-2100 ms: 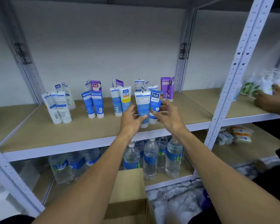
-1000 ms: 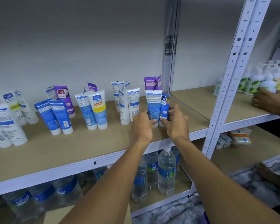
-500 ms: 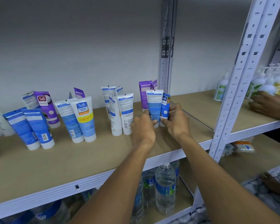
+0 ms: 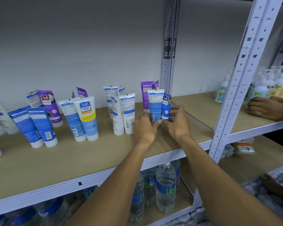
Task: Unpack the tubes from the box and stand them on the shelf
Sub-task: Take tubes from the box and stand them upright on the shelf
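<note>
Pale wall behind a wooden shelf (image 4: 72, 160) where two hands hold a pair of tubes standing at its right end.

Under the shelf, water bottles (image 4: 165, 188) stand in a group. Across the board, other tubes (image 4: 87, 118) stand cap-down in pairs, white, blue and purple, some leaning. Past the white metal upright (image 4: 232, 98), pump bottles (image 4: 268, 85) sit on the next bay, with another person's hand (image 4: 265, 108) resting just beside them. The left hand (image 4: 144, 129) curls its fingers round the lower end of a light blue tube (image 4: 155, 103). The right hand (image 4: 176, 124) pinches the base of a dark blue tube (image 4: 166, 105) between thumb and fingers. Both tubes are upright and touching each other, just in front of a purple tube (image 4: 146, 92); their caps are hidden by the fingers.
</note>
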